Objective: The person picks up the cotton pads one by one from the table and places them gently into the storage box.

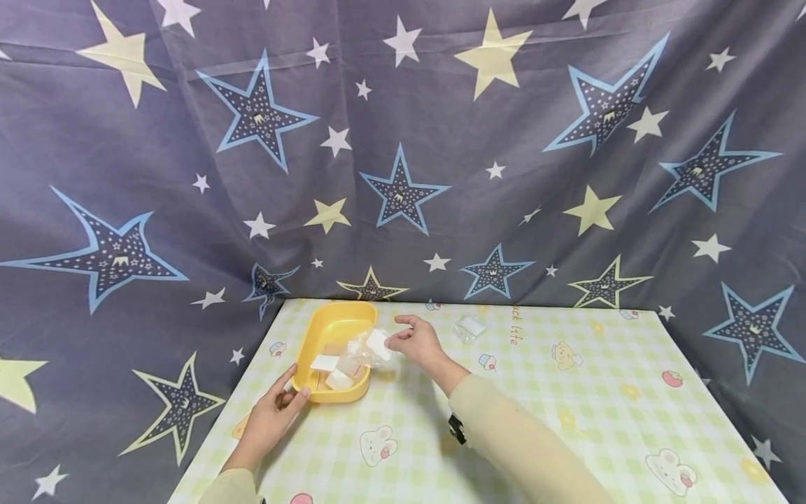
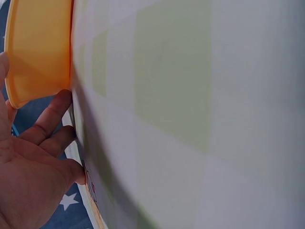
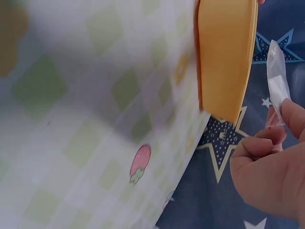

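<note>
A yellow plastic tray stands at the left of the table, with several small clear bags and white pieces inside. My left hand holds its near left corner, thumb by the rim; in the left wrist view the left hand has fingers against the tray's outer wall. Over the tray's right edge, my right hand pinches a small clear plastic bag with a white piece in it. The right wrist view shows this bag upright between thumb and fingers of the right hand.
Another small clear bag with a white piece lies on the table, right of the tray. A checked cloth with cartoon prints covers the table. Behind it hangs a dark curtain with stars.
</note>
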A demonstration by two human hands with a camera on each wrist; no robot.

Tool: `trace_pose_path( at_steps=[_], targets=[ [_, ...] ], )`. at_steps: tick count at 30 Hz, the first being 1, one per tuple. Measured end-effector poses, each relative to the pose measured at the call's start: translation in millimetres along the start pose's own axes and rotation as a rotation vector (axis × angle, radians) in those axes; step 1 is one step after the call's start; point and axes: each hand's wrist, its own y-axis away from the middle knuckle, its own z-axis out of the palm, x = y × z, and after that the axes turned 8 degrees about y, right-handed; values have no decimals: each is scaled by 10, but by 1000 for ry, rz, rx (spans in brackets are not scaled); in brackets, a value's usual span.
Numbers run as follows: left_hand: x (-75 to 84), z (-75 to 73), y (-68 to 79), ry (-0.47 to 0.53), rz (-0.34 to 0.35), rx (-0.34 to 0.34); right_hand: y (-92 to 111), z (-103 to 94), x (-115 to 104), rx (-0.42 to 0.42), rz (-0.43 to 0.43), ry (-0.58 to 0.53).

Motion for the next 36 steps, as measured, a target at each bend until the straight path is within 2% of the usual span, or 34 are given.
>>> trace_pose_path(
  at_steps=[14, 22, 29, 36],
  targets=[
    [-27, 9, -13, -3, 10, 14, -38, 435, -188, 0, 59, 20],
    [-8, 7, 1, 17, 10, 7, -38, 597, -235, 5, 113, 17],
    [-23, 11, -2, 22, 29, 9, 30, 610, -210, -74, 27, -27],
    [-45, 10, -9, 26, 26, 11, 44, 614, -180, -56, 22, -14]
  ],
)
